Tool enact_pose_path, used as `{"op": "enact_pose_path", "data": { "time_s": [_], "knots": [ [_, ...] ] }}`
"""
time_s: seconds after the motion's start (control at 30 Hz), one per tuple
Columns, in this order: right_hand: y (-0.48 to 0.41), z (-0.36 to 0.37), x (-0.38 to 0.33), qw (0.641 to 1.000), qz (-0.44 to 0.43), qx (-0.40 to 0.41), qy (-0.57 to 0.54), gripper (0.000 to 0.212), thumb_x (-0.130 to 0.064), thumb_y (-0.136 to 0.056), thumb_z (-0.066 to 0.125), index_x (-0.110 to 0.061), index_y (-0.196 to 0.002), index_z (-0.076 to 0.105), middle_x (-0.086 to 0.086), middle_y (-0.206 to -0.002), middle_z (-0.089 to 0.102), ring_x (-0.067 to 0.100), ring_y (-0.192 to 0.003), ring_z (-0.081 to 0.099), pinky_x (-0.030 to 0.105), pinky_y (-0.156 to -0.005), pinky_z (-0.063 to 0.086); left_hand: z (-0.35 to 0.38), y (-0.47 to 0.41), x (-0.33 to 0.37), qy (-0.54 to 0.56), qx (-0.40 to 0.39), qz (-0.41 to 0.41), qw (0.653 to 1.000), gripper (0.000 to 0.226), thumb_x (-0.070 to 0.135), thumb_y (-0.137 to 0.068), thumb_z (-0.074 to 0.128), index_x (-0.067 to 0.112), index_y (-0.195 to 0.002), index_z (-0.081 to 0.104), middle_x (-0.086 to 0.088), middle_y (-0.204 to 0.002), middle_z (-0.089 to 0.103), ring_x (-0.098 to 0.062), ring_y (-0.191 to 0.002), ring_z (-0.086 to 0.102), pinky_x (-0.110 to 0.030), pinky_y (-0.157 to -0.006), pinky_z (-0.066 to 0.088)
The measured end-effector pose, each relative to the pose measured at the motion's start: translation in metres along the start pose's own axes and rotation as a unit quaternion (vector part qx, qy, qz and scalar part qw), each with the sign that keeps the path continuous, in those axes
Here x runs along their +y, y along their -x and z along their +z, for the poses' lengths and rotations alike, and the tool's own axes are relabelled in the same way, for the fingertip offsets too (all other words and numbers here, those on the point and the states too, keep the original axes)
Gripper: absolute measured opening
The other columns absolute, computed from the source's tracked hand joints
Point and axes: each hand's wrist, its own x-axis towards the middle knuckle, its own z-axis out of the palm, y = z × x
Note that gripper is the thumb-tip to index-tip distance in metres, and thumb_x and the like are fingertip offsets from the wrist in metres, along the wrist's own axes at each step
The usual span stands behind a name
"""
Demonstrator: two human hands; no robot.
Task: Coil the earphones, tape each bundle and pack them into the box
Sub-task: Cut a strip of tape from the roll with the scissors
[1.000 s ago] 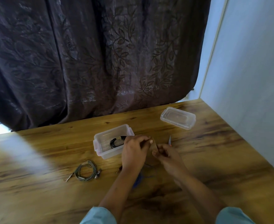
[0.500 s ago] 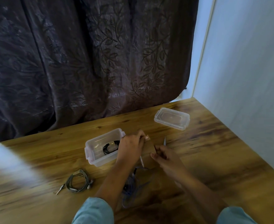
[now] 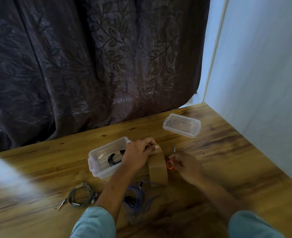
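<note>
A broad strip of brown tape (image 3: 158, 167) arcs up from the surface (image 3: 227, 169), its top end pinched at the fingertips of the left hand (image 3: 138, 156), its lower end curling down toward the wood near the blue earphones (image 3: 136, 203). Those blue earphones lie loose and uncoiled, their thin cable looping beside the left forearm. To the left of them sits a grey-green bundle (image 3: 80, 194), already wound into a ring, its jack plug pointing out toward the near edge. The clear plastic box (image 3: 107, 158) stands open just behind the left hand, with a black coiled set (image 3: 115, 156) resting inside it. Its lid (image 3: 181, 125) lies well apart, toward the far right corner.

The left hand is closed, knuckles up, thumb and fingers gripping the tape's end above the box's right rim. The right hand (image 3: 184, 164) hovers low just right of the tape, fingers curled around the orange handle of a pair of scissors (image 3: 170, 164), the blade tip poking up beyond the knuckles. Both pale blue sleeves (image 3: 93, 224) are pushed back. A dark leaf-patterned curtain (image 3: 90, 66) hangs behind.
</note>
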Motion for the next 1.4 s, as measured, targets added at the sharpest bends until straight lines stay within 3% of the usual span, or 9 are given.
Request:
{"op": "enact_pose_path", "data": {
  "time_s": [0.23, 0.37, 0.47, 0.73, 0.93, 1.07, 1.13, 1.27, 1.4],
  "knots": [
    [0.009, 0.013, -0.006, 0.978, 0.005, 0.053, 0.203, 0.022, -0.039, -0.097, 0.043, -0.03, -0.114, 0.053, 0.0, -0.115, 0.057, 0.02, -0.103, 0.054, 0.03, -0.068, 0.042, 0.0, 0.001, 0.002, -0.005, 0.006, 0.001, 1.0, 0.007, 0.03, -0.09, 0.059, 0.026, -0.088, 0.064, 0.02, -0.076, 0.061, 0.012, -0.067, 0.054, -0.006, -0.062, 0.035],
    [0.008, 0.009, -0.009, 0.965, 0.067, 0.043, 0.251, 0.04, -0.019, -0.097, 0.045, -0.023, -0.136, 0.04, 0.005, -0.127, 0.053, 0.023, -0.115, 0.052, 0.034, -0.08, 0.05, -0.001, -0.001, 0.002, 0.017, -0.007, -0.012, 1.0, 0.008, 0.03, -0.089, 0.06, 0.026, -0.088, 0.066, 0.021, -0.076, 0.062, 0.009, -0.072, 0.056, -0.012, -0.068, 0.04],
    [0.005, 0.0, -0.012, 0.953, 0.121, 0.033, 0.277, 0.035, -0.014, -0.096, 0.046, -0.016, -0.131, 0.043, 0.007, -0.125, 0.055, 0.025, -0.115, 0.054, 0.035, -0.08, 0.05, 0.0, -0.004, 0.0, 0.026, -0.019, -0.016, 0.999, 0.008, 0.031, -0.089, 0.06, 0.026, -0.089, 0.066, 0.015, -0.082, 0.066, -0.001, -0.079, 0.061, -0.027, -0.077, 0.049],
    [0.004, -0.004, -0.006, 0.943, 0.086, -0.032, 0.32, 0.037, -0.006, -0.098, 0.04, -0.011, -0.134, 0.047, 0.01, -0.128, 0.056, 0.027, -0.114, 0.058, 0.036, -0.084, 0.05, 0.001, -0.006, 0.001, 0.028, -0.031, -0.022, 0.999, 0.006, 0.034, -0.089, 0.059, 0.032, -0.085, 0.064, 0.017, -0.081, 0.065, -0.003, -0.08, 0.061, -0.031, -0.079, 0.048],
    [-0.001, -0.018, 0.021, 0.986, 0.053, -0.032, 0.152, 0.033, -0.017, -0.092, 0.054, -0.02, -0.124, 0.047, 0.006, -0.113, 0.06, 0.024, -0.104, 0.06, 0.035, -0.085, 0.05, 0.001, -0.007, 0.002, 0.029, -0.039, -0.026, 0.998, 0.009, 0.034, -0.089, 0.058, 0.028, -0.089, 0.065, 0.012, -0.084, 0.068, -0.005, -0.083, 0.061, -0.029, -0.079, 0.046],
    [0.005, -0.03, 0.03, 0.989, 0.027, -0.101, -0.106, 0.021, -0.02, -0.094, 0.053, -0.025, -0.114, 0.051, -0.002, -0.1, 0.056, 0.007, -0.07, 0.053, 0.019, -0.049, 0.045, 0.003, -0.008, 0.006, 0.033, -0.049, -0.021, 0.998, 0.008, 0.033, -0.09, 0.058, 0.028, -0.088, 0.065, 0.011, -0.082, 0.067, -0.006, -0.08, 0.061, -0.025, -0.071, 0.043],
    [0.009, -0.039, 0.03, 0.972, 0.04, -0.122, -0.196, 0.027, -0.019, -0.094, 0.054, -0.028, -0.119, 0.052, -0.003, -0.106, 0.06, 0.005, -0.075, 0.055, 0.018, -0.051, 0.044, 0.003, -0.008, 0.007, 0.032, -0.049, -0.018, 0.998, 0.007, 0.033, -0.09, 0.058, 0.03, -0.087, 0.064, 0.012, -0.082, 0.066, -0.006, -0.079, 0.06, -0.022, -0.07, 0.041],
    [0.011, -0.065, 0.028, 0.959, 0.001, -0.212, -0.185, 0.042, -0.027, -0.081, 0.069, -0.029, -0.118, 0.05, -0.002, -0.105, 0.067, 0.001, -0.074, 0.061, 0.021, -0.057, 0.046, 0.003, -0.007, 0.007, 0.052, -0.048, -0.018, 0.997, 0.014, 0.032, -0.089, 0.059, 0.04, -0.078, 0.058, 0.021, -0.075, 0.061, 0.006, -0.071, 0.054, -0.012, -0.063, 0.038],
    [0.005, -0.077, 0.017, 0.971, -0.04, -0.207, -0.11, 0.044, -0.023, -0.075, 0.079, -0.021, -0.113, 0.055, 0.008, -0.102, 0.068, 0.012, -0.083, 0.062, 0.022, -0.065, 0.049, 0.003, -0.008, 0.008, 0.072, -0.063, -0.017, 0.995, 0.01, 0.033, -0.088, 0.061, 0.039, -0.08, 0.062, 0.017, -0.082, 0.065, -0.007, -0.075, 0.06, -0.027, -0.071, 0.045]
  ]
}}
